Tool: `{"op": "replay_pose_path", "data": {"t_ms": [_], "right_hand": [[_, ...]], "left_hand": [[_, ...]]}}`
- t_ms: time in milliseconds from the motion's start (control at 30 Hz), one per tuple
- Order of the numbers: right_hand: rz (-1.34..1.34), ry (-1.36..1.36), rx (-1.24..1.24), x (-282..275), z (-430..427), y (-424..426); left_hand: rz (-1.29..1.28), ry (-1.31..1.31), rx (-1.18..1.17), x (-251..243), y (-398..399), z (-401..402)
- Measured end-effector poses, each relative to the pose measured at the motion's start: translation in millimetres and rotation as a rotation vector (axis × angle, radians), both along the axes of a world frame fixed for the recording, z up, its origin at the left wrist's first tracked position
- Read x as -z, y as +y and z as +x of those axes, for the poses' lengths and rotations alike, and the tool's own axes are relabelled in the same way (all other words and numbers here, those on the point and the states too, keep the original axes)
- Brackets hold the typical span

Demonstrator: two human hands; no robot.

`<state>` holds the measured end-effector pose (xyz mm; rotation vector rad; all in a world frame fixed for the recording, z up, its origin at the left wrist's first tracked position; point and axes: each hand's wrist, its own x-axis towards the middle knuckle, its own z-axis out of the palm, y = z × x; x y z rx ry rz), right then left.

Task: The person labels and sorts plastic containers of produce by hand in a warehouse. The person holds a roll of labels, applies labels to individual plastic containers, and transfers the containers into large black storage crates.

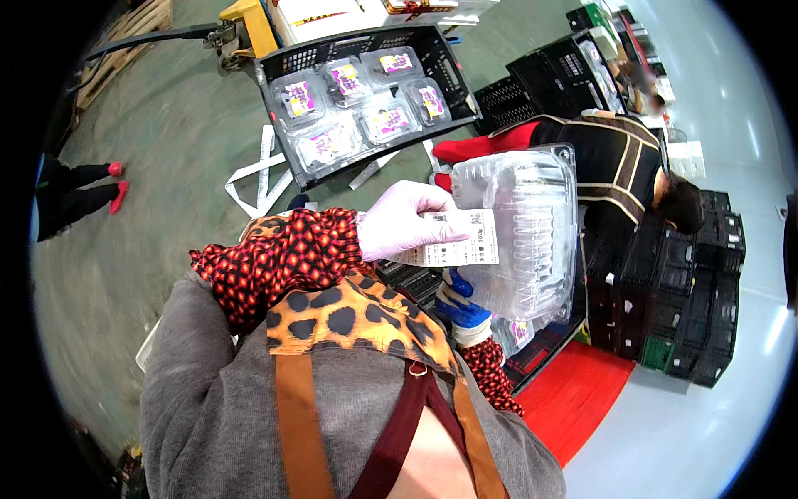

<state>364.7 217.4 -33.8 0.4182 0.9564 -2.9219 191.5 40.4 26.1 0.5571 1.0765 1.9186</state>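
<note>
My left hand (408, 221), in a pale pink glove, pinches a strip of printed white paper labels (464, 240) between thumb and fingers. The strip lies in front of the left side of a nested stack of clear plastic clamshell containers (536, 231). My right hand (461, 299), in a blue-coated work glove, holds the stack at its lower left; some of its fingers are hidden behind the plastic. Beyond my hands, a black plastic crate (293, 159) holds several closed clear clamshells with purple and yellow labels (299, 98). Another labelled clamshell (516, 334) shows below the stack.
A co-worker (614, 146) with red sleeves bends close by at the right, near stacked black crates (670, 268). White paper strips (265, 181) lie on the floor. A yellow pallet jack (252, 25) and white boxes (324, 15) stand beyond. Another person (78, 187) is at far left.
</note>
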Motion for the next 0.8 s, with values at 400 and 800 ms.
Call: {"op": "replay_pose_path", "data": {"t_ms": [400, 800], "right_hand": [[1.405, 0.254, -0.201, -5.5, -103.6, 21.5], [0.275, -0.505, -0.698, 194.2, -366.5, 7.5]], "left_hand": [[-0.382, 0.410, -0.092, -5.0, -49.9, -2.1], [-0.348, 0.341, -0.114, -8.7, -135.5, 4.2]]}}
